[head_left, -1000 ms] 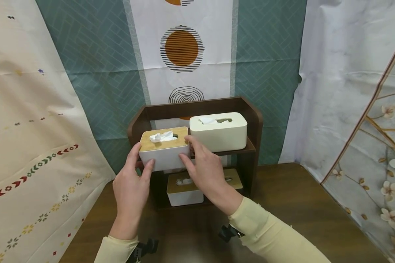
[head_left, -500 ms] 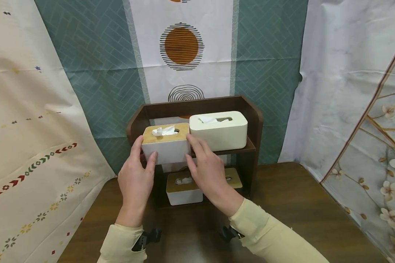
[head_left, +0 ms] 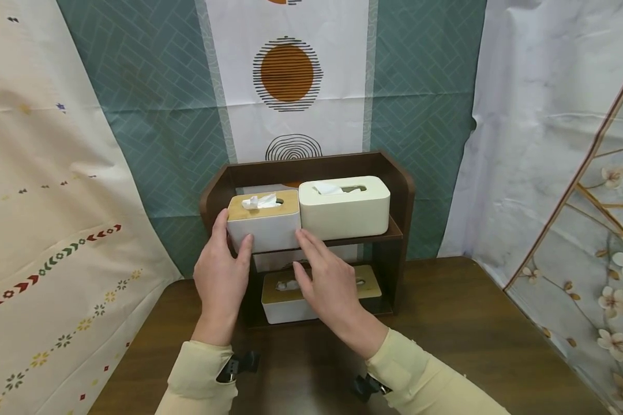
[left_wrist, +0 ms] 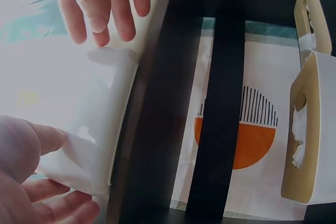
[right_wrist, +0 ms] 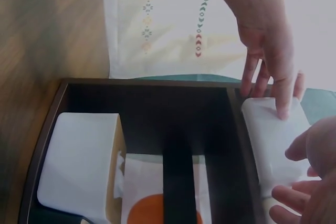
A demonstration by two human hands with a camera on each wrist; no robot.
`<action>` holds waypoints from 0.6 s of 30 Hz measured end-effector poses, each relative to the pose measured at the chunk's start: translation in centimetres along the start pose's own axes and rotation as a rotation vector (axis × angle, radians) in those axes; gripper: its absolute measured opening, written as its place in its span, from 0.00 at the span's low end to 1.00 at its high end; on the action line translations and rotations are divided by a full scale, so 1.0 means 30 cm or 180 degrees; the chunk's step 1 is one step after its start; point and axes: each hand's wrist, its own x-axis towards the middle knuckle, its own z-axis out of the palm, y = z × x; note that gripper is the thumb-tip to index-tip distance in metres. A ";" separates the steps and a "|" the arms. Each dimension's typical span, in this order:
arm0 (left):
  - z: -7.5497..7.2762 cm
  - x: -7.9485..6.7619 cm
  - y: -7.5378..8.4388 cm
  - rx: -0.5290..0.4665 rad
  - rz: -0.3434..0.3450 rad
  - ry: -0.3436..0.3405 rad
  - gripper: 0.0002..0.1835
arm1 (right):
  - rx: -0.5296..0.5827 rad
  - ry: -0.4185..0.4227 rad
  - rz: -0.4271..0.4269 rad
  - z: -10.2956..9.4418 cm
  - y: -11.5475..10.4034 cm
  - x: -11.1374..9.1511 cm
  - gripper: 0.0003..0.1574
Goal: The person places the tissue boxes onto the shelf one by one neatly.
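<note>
A white tissue box with a bamboo lid and a tissue poking out sits on the left of the upper shelf. My left hand grips its left end, thumb on the front face and fingers around the side. At the box's front right corner, my right hand has its fingertips, the fingers fairly straight. Beside it stands a cream tissue box, close against its right side. The left wrist view shows the white box between both hands; its lid is hidden there.
The dark brown two-tier shelf stands on a wooden table. Its lower tier bears a bamboo-lidded tissue box, with another bamboo lid to the right, partly behind my right hand. Patterned cloths hang behind and at both sides.
The white tissue box has moved back and slightly right onto the upper shelf. My left hand has followed it; my right fingers have slid from its top corner down to its lower front.
</note>
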 end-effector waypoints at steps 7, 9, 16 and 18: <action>0.028 0.011 -0.009 -0.0021 -0.0063 -0.0099 0.47 | 0.0015 -0.0162 0.0079 0.017 0.012 -0.006 0.35; 0.038 0.010 -0.010 -0.0032 -0.0078 -0.0112 0.49 | -0.0003 -0.0194 0.0081 0.022 0.015 -0.006 0.35; 0.077 -0.003 -0.017 -0.0087 0.0034 -0.0059 0.61 | -0.0047 -0.0321 0.0125 0.032 0.022 -0.007 0.35; 0.085 -0.005 -0.022 -0.0092 0.0101 -0.0029 0.63 | -0.0067 -0.0348 0.0138 0.034 0.024 -0.008 0.35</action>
